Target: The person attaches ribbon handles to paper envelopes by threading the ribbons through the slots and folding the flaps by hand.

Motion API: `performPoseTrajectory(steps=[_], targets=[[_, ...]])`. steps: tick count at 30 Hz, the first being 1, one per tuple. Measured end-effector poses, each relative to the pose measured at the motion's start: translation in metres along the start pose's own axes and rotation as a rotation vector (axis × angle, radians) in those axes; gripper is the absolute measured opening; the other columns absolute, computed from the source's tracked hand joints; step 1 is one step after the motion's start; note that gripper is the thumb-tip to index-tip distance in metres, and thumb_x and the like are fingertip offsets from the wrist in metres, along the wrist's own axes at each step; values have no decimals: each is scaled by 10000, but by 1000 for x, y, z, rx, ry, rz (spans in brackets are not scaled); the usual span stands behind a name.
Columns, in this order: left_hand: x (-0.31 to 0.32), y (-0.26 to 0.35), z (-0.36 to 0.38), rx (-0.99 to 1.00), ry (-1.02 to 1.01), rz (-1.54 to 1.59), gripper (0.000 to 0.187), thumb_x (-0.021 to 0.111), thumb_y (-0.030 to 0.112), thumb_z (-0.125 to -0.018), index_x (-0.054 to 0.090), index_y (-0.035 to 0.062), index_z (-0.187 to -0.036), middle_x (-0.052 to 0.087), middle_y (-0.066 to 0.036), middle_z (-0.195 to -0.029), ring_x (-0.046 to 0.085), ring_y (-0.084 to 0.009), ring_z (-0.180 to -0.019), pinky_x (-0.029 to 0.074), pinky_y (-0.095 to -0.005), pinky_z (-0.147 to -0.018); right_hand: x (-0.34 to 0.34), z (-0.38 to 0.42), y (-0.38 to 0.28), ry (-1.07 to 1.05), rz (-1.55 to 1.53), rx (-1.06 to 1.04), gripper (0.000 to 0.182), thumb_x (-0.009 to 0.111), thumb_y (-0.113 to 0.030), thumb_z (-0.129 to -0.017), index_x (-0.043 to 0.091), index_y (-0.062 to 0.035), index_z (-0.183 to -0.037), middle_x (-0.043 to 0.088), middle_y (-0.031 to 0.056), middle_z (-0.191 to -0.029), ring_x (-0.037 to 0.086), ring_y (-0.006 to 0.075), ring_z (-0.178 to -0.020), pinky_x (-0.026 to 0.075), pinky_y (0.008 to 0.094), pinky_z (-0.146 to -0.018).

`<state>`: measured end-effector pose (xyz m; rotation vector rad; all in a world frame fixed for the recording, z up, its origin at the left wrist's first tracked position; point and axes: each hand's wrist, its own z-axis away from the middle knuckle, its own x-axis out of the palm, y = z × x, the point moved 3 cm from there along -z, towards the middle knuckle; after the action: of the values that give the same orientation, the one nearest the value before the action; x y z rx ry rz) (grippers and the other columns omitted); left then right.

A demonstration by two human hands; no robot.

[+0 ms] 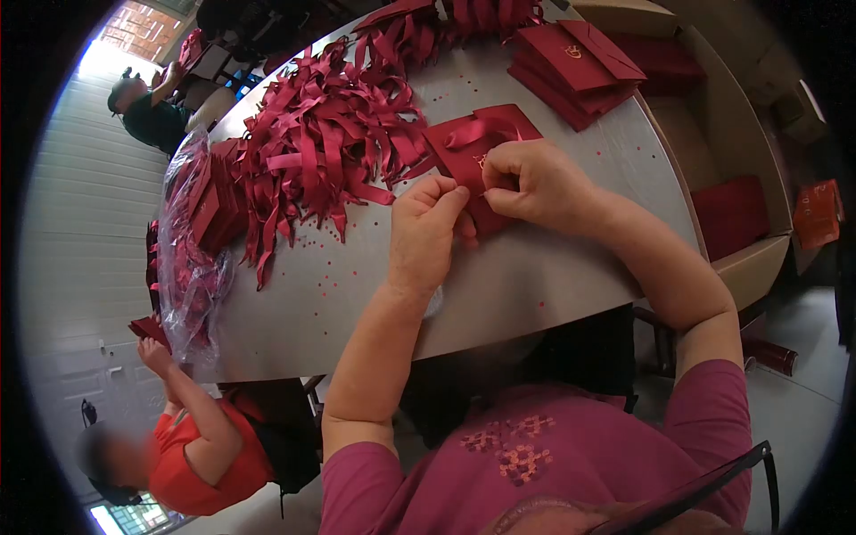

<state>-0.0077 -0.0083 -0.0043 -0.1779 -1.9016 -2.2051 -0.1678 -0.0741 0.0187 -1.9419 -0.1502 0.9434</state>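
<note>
Pinching red pouch (473,156), both hands.

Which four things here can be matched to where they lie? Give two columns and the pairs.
Things:
1. red bag
2. ribbon pile
3. stack of flat red bags
4. plastic wrap

Places:
A. at the table's left edge, around more red bags
B. at the far right of the table top
C. in the middle of the table, left of the hands
D. under the left hand and right hand, both pinching it

Pairs: 1-D, 2-C, 3-B, 4-A
</note>
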Motion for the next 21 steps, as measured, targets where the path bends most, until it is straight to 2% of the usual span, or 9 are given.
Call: performPoseTrajectory(steps=[2,4,8,11,13,17,20,21], targets=[[-1,-1,0,0,0,-8,82,577,78,-932,634,20,-927,628,-30,-742,558,-92,-536,473,-256,-467,2,0,-1,-14,24,11,105,652,-55,-737,560,-17,-765,554,112,-686,536,236,-639,426,344,-575],[-1,-2,-1,5,-26,-65,92,578,81,-935,639,12,-933,631,-33,-743,558,-91,-539,482,-255,-480,5,2,-7,59,168,-132,107,665,-65,-741,570,-25,-770,555,114,-718,561,266,-662,444,357,-594],[0,-2,1,32,-43,-104,106,574,73,-927,641,-3,-957,636,-34,-748,561,-95,-545,489,-250,-498,17,7,-6,104,371,-240,105,683,-62,-755,590,-30,-793,555,115,-776,580,286,-701,459,370,-617],[-6,5,3,-51,-19,-30,128,574,51,-903,645,-2,-996,639,-34,-749,572,-101,-559,494,-245,-520,10,10,-4,126,221,-187,102,704,-49,-756,634,-36,-829,545,105,-808,582,272,-721,466,363,-628],[-9,0,2,-64,-13,-248,131,570,7,-877,631,-5,-992,622,-28,-740,586,-99,-594,479,-231,-554,4,11,-5,125,119,-149,125,717,-33,-752,674,-44,-869,544,94,-811,582,262,-743,472,353,-642],[-6,2,-2,-56,-45,-307,141,570,-12,-847,631,7,-973,622,-23,-748,590,-92,-606,481,-230,-555,5,10,5,123,102,-128,82,699,-105,-769,692,-73,-844,554,90,-815,598,297,-757,486,391,-660],[-8,-1,-6,9,-167,-464,139,559,-28,-837,632,8,-949,616,-17,-746,587,-84,-607,477,-226,-556,9,9,10,47,64,-105,91,702,-120,-794,692,-52,-853,585,91,-842,610,286,-774,488,377,-672],[-8,-2,-7,1,-166,-475,137,560,-35,-832,631,6,-943,617,-16,-749,584,-83,-606,476,-228,-555,3,7,7,74,-6,-151,90,706,-98,-810,689,-37,-875,595,84,-860,608,242,-786,485,342,-677]])
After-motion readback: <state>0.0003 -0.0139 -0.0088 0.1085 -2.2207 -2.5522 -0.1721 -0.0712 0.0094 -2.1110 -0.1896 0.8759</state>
